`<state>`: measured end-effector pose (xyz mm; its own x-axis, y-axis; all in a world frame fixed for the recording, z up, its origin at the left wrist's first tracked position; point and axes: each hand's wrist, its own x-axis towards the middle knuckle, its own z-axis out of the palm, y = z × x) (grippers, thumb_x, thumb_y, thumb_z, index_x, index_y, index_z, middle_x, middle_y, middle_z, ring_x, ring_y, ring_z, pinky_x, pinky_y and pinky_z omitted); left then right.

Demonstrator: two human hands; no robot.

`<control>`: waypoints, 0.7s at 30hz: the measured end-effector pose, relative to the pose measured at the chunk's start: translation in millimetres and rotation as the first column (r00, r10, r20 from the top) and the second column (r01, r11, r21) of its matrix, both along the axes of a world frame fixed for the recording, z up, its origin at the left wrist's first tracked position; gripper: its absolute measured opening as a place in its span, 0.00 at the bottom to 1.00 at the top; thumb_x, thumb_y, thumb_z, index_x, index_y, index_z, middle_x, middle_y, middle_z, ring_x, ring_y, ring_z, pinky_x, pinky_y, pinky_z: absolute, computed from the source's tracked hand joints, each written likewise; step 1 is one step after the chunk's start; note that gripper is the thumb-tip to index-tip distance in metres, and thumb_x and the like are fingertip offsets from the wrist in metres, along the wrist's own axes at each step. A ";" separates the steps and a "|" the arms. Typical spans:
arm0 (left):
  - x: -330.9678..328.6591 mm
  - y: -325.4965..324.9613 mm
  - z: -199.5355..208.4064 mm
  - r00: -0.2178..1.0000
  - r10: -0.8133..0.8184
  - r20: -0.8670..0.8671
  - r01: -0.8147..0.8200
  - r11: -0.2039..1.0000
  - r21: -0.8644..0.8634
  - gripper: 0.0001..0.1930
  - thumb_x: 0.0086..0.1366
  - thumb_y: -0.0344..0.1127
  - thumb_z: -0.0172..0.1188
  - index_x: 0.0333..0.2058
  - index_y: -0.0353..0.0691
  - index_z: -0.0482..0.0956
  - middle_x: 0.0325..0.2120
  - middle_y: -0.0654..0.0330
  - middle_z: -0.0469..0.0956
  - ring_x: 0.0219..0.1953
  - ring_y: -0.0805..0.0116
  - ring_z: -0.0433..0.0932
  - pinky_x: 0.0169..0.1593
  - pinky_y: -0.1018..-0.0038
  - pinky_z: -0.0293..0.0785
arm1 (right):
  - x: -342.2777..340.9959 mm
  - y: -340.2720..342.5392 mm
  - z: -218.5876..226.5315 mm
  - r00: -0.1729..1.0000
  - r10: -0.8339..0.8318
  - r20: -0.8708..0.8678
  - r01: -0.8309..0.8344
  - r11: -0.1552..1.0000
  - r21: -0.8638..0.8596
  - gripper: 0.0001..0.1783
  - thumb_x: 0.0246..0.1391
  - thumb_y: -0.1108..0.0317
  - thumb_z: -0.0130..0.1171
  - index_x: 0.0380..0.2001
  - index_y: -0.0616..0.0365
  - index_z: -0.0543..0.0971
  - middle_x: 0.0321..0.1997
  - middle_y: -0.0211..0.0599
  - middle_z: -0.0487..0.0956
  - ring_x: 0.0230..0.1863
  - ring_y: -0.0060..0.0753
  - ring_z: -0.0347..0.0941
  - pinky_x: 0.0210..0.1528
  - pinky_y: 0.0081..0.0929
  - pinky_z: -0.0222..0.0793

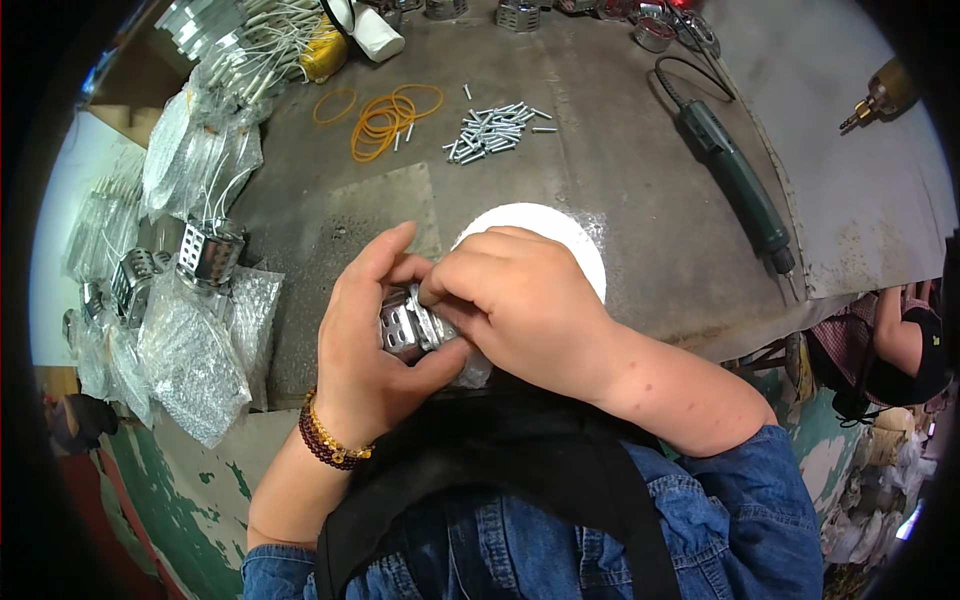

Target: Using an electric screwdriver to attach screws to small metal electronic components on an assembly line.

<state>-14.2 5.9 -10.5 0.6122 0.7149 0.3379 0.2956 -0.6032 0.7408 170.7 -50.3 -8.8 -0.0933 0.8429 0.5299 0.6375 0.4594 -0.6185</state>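
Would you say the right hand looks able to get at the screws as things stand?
Probably yes: the screws lie uncovered beyond the white disc, though the right hand would first have to leave the metal part.

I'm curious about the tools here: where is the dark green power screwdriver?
In the head view, the dark green power screwdriver lies toward the right side of the table, right of the silver screws.

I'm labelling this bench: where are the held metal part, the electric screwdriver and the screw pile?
Metal part point(399, 332), head view: perforated side.
Electric screwdriver point(738, 182), head view: mid-body.
Screw pile point(492, 130), head view: middle.
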 end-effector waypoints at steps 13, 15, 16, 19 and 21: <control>-7.3 -3.0 -0.1 0.985 -0.130 -0.117 0.142 0.984 0.105 0.40 0.45 0.26 0.79 0.58 0.32 0.69 0.40 0.58 0.83 0.46 0.68 0.79 0.56 0.71 0.72 | 86.4 20.1 26.4 0.904 -0.258 0.340 0.278 0.961 -0.009 0.08 0.54 0.72 0.66 0.39 0.59 0.85 0.37 0.41 0.85 0.37 0.44 0.82 0.41 0.36 0.78; -1.9 -3.2 6.3 0.981 -0.181 -0.075 0.193 0.961 0.199 0.39 0.44 0.27 0.79 0.56 0.34 0.70 0.36 0.61 0.85 0.45 0.64 0.80 0.57 0.68 0.70 | 101.6 37.6 28.6 0.820 -0.301 0.487 0.426 0.889 -0.168 0.09 0.55 0.70 0.65 0.39 0.61 0.84 0.40 0.42 0.83 0.42 0.44 0.81 0.46 0.37 0.76; -0.1 -4.4 8.3 0.973 -0.226 -0.057 0.232 0.956 0.181 0.39 0.43 0.27 0.79 0.56 0.34 0.70 0.35 0.62 0.85 0.45 0.63 0.80 0.57 0.67 0.70 | 107.7 46.5 24.4 0.814 -0.309 0.492 0.436 0.885 -0.164 0.09 0.55 0.70 0.65 0.39 0.61 0.84 0.40 0.42 0.83 0.42 0.44 0.81 0.46 0.37 0.76; 3.2 -6.4 8.1 0.968 -0.249 -0.018 0.248 0.953 0.173 0.40 0.41 0.27 0.80 0.56 0.35 0.71 0.35 0.65 0.85 0.43 0.59 0.79 0.56 0.65 0.70 | 114.2 67.8 11.8 0.746 -0.316 0.586 0.483 0.863 -0.150 0.10 0.57 0.69 0.64 0.41 0.60 0.83 0.41 0.42 0.81 0.46 0.47 0.79 0.50 0.38 0.74; 3.6 -6.4 8.7 0.966 -0.256 -0.012 0.255 0.955 0.153 0.41 0.41 0.28 0.80 0.56 0.35 0.71 0.35 0.64 0.85 0.45 0.58 0.79 0.56 0.64 0.70 | 112.1 71.6 11.3 0.682 -0.285 0.674 0.473 0.874 -0.109 0.10 0.58 0.72 0.62 0.43 0.59 0.82 0.42 0.43 0.80 0.48 0.51 0.77 0.50 0.40 0.73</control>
<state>-10.6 -0.5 -1.7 0.7647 0.4744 0.4361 0.1110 -0.7636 0.6361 282.8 21.3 2.5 0.0393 0.9718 0.2323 0.9971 -0.0229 -0.0729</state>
